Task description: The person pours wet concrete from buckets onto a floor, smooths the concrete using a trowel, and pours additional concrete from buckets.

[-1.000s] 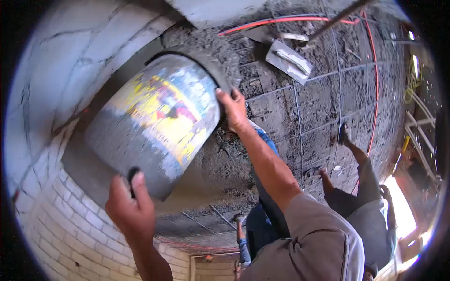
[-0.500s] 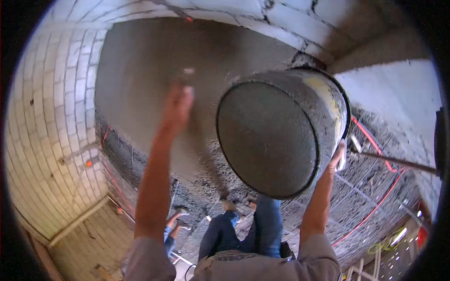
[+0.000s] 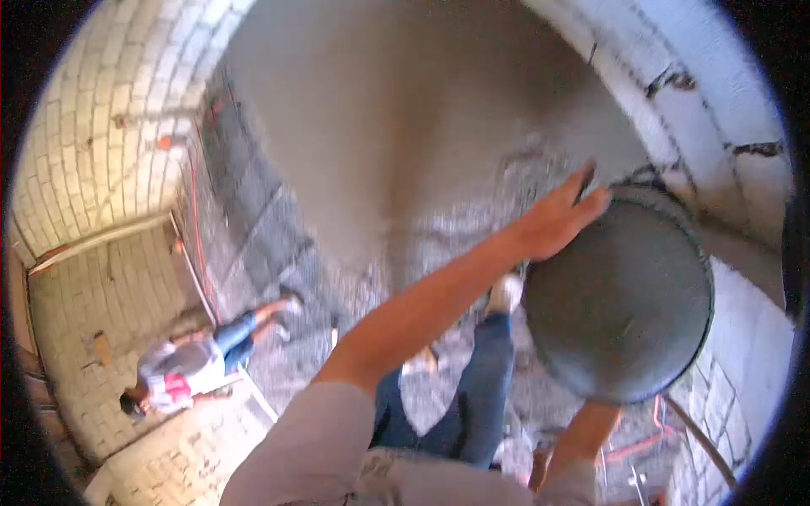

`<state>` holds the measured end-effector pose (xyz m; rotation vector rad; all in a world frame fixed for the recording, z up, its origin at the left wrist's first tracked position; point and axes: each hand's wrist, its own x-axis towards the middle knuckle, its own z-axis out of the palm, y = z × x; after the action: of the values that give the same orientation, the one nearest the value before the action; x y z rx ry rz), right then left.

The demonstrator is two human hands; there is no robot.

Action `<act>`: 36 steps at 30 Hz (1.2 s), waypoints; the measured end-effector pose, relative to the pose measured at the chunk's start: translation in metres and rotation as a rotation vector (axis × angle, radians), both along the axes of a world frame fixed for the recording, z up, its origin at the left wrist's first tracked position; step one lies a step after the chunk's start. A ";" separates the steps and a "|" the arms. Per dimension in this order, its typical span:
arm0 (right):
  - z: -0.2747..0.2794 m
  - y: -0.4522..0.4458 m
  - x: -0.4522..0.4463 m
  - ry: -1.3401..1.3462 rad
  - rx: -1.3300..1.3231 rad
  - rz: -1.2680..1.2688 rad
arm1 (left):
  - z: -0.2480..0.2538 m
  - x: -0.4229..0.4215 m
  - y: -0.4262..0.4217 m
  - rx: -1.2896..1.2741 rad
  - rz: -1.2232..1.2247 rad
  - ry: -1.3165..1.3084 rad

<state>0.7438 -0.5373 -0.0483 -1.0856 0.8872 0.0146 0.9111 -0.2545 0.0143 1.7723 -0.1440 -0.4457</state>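
Observation:
A dark grey, cement-stained bucket is held up at the right, tipped so that its round bottom faces me. My left hand reaches across to the bucket's upper left edge, fingers stretched and apart; whether it bears any weight cannot be made out. Behind and below the bucket my right forearm comes up, with the hand itself hidden by it. Smooth, wet-looking grey concrete spreads over the floor ahead, with a rougher edge near my feet.
Another person is off to the lower left. Block walls rise left and right. Red conduit runs along the left side, above dark gridded ground. A pole slants at the lower right.
My left hand has swung right, from over the concrete to the bucket's edge. The bucket now shows more of its bottom and less of its side. My view has turned, bringing the other person into sight.

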 end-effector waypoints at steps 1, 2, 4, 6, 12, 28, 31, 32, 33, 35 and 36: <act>0.009 0.002 0.004 0.010 -0.018 0.032 | 0.006 -0.029 -0.010 -0.024 0.048 0.055; 0.009 0.001 0.005 -0.005 -0.022 0.055 | 0.014 -0.030 -0.012 -0.059 0.036 0.083; 0.010 -0.001 0.001 -0.007 -0.016 0.073 | 0.023 -0.011 0.005 -0.048 0.005 0.078; 0.021 -0.003 0.006 -0.002 -0.048 0.124 | 0.032 -0.013 0.007 -0.189 0.093 0.144; 0.046 0.009 0.015 -0.024 -0.071 0.245 | 0.041 -0.036 0.050 -0.215 0.241 0.029; 0.126 0.290 0.100 -0.216 -0.100 1.078 | 0.055 -0.399 0.341 -0.778 1.279 0.291; 0.144 0.446 0.015 -0.667 -0.553 1.348 | 0.024 -0.543 0.380 -0.428 1.801 0.442; 0.180 0.525 -0.037 -0.708 -0.426 1.423 | -0.014 -0.613 0.384 -0.100 1.770 0.418; 0.212 0.585 -0.088 -0.764 -0.465 1.516 | -0.085 -0.692 0.372 -0.172 1.882 0.500; 0.194 0.669 -0.152 -1.147 -0.755 1.624 | -0.030 -0.772 0.341 0.344 1.648 0.859; 0.190 0.709 -0.187 -1.259 -0.985 1.638 | -0.011 -0.809 0.322 0.330 1.621 0.958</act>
<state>0.5569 0.1714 0.1417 -2.0374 -1.4100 0.2385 0.1019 0.0676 0.0030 1.2448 1.9502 -0.0320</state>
